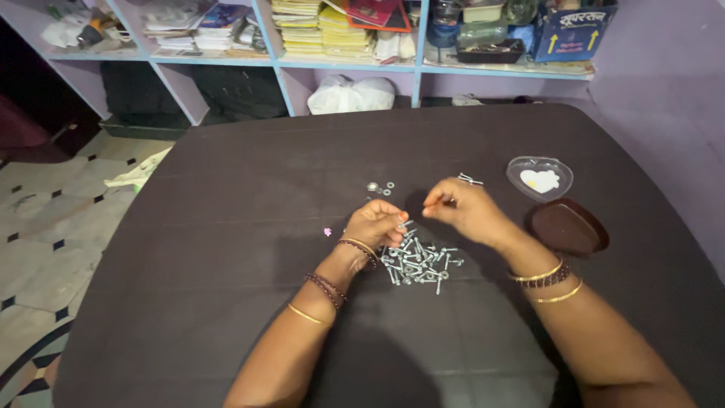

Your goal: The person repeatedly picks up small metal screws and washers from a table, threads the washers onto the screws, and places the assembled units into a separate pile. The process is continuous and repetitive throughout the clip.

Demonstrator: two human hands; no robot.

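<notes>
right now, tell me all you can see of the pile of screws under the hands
The pile of screws is a loose heap of small silvery metal bolts, lying crisscrossed on the dark tablecloth near the table's middle. It sits just below and between the left hand and right hand; neither clearly touches the heap.

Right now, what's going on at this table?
A person sits at a dark table sorting small metal hardware. The left hand pinches a small bolt above a pile of bolts, and the right hand pinches another small piece just beside it. A few washers lie apart behind the hands. To the right sit a clear heart-shaped lid and a brown heart-shaped box.
</notes>
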